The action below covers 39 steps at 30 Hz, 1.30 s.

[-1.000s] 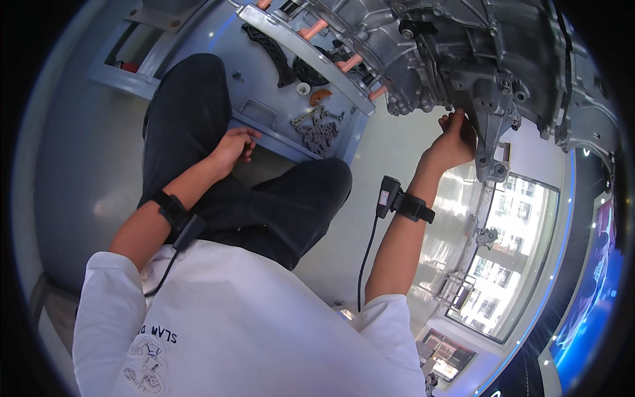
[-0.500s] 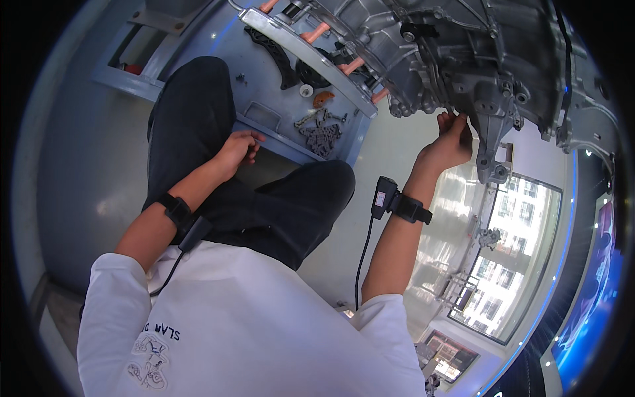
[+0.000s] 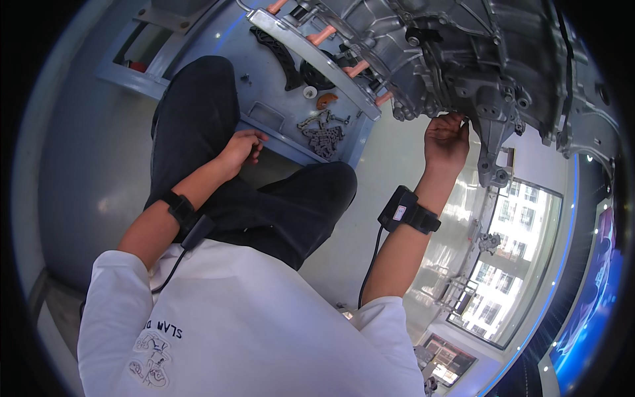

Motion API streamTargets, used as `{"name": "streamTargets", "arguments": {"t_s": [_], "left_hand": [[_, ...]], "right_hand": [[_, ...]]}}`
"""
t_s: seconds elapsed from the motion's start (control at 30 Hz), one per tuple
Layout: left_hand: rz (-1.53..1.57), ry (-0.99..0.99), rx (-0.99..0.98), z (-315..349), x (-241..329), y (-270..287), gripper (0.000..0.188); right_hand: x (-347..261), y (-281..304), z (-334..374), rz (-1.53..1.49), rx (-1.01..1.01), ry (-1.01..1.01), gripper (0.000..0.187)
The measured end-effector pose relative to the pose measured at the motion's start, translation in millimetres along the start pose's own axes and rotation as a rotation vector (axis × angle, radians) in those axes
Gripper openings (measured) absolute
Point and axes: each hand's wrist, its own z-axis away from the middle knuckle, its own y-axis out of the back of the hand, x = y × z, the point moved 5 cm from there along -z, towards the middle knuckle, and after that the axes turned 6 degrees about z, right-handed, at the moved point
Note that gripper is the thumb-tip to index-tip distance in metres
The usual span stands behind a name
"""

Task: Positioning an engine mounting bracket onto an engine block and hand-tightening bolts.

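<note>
Grey cast-metal engine housing [image 3: 489, 59] hangs up ahead of me, its long axis running from upper left down to the right. My right hand [image 3: 447, 140] reaches its underside, fingers curled against the casting. My left hand [image 3: 239, 149] rests loosely curled on my thigh, empty.

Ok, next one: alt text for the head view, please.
The right hand reaches up to the underside of a grey metal engine, fingers curled against the casting. The left hand rests on the person's dark-trousered thigh, beside a blue tray holding a chain and small parts.
</note>
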Motion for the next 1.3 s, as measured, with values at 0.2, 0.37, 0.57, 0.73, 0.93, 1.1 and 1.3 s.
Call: {"name": "streamTargets", "arguments": {"t_s": [0.2, 0.37, 0.57, 0.73, 0.93, 1.1, 1.3], "left_hand": [[-0.007, -0.006, 0.004, -1.9, -2.3, 2.0, 0.02], [-0.013, 0.003, 0.004, -2.0, -2.6, 1.4, 0.021], [-0.007, -0.003, 0.004, -2.7, -3.3, 4.0, 0.021], [-0.02, -0.005, 0.001, -2.1, -2.4, -1.1, 0.02], [-0.021, -0.012, -0.01, -4.2, -5.2, 2.4, 0.019], [-0.019, -0.009, -0.012, -3.8, -4.0, 1.7, 0.02], [-0.011, -0.021, 0.052, -2.7, -4.9, 0.8, 0.028]], "right_hand": [[-1.8, -1.4, 6.9, 0.172, 0.187, 0.049, 0.028], [-6.4, 4.4, 1.6, 0.018, 0.103, -0.059, 0.027], [6.6, -15.3, 10.2, 0.007, 0.096, -0.146, 0.029], [-2.4, -2.4, 1.7, -0.06, -0.041, -0.143, 0.033], [1.5, -5.4, 5.5, -0.012, 0.018, -0.151, 0.035], [2.8, -3.9, 4.6, -0.063, -0.046, -0.164, 0.034], [2.3, -3.4, 5.1, -0.067, -0.047, -0.122, 0.033]]}}
